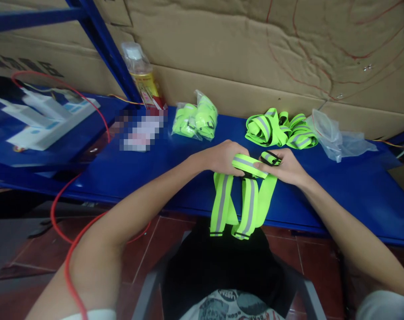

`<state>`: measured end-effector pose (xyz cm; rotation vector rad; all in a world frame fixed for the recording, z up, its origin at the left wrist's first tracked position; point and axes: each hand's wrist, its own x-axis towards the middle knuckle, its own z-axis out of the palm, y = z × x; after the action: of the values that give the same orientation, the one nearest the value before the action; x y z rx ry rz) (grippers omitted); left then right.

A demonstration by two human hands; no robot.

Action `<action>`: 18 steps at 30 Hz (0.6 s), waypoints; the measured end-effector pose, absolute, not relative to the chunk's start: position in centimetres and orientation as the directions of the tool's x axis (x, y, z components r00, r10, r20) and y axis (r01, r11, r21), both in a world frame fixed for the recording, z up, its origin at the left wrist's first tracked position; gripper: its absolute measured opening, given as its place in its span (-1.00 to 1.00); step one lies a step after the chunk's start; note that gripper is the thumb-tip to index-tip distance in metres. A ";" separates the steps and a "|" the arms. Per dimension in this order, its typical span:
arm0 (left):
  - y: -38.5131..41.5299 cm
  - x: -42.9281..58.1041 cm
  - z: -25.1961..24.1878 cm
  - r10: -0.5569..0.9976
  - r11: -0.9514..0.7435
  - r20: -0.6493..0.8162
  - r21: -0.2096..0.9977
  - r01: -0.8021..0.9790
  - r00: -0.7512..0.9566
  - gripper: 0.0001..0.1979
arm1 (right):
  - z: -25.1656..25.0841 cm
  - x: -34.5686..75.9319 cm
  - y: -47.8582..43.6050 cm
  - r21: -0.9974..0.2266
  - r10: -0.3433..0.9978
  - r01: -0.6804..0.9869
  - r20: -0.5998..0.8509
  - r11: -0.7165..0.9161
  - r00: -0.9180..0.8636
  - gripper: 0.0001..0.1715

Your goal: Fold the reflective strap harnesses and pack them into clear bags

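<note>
Between my two hands is a neon green strap [251, 204] with a grey stripe and black buckles. My left hand [229, 158] is closed on its upper left part. With thumb and bent fingers, my right hand [282, 165] grips the strap's right side beside a black buckle. Long loops of the strap hang over the table's front edge towards my lap. Behind my hands lie rolled green straps [271, 129] without a bag. Green straps in clear bags [197, 118] stand farther left.
Crumpled clear bags [342, 135] lie at the right on the blue table [362, 191]. A spray can [146, 84] stands at the back left. A white power strip [51, 122] and a red hose [68, 262] are at the left. Cardboard [215, 40] lines the back.
</note>
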<state>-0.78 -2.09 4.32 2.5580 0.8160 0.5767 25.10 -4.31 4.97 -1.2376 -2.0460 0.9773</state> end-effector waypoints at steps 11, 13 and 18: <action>-1.8 -1.0 3.7 0.581 -0.796 0.378 0.452 0.403 0.721 -0.53 | 4.4 26.5 -3.1 -0.674 0.919 0.654 0.097 0.343 -0.382 -0.40; -1.8 -0.7 3.5 0.580 -0.804 0.372 0.404 0.436 0.724 -0.69 | 4.5 26.8 -3.0 -0.628 0.921 0.684 0.160 0.372 -0.354 -0.43; -2.2 0.0 3.4 0.572 -0.818 0.294 0.270 0.508 0.766 -0.77 | 5.8 26.8 -3.9 -0.590 0.852 0.617 0.406 0.520 -0.329 -0.57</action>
<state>-0.04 -2.20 3.38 2.7857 0.8591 0.5488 26.82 -3.93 5.79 -1.1923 -2.0657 0.4331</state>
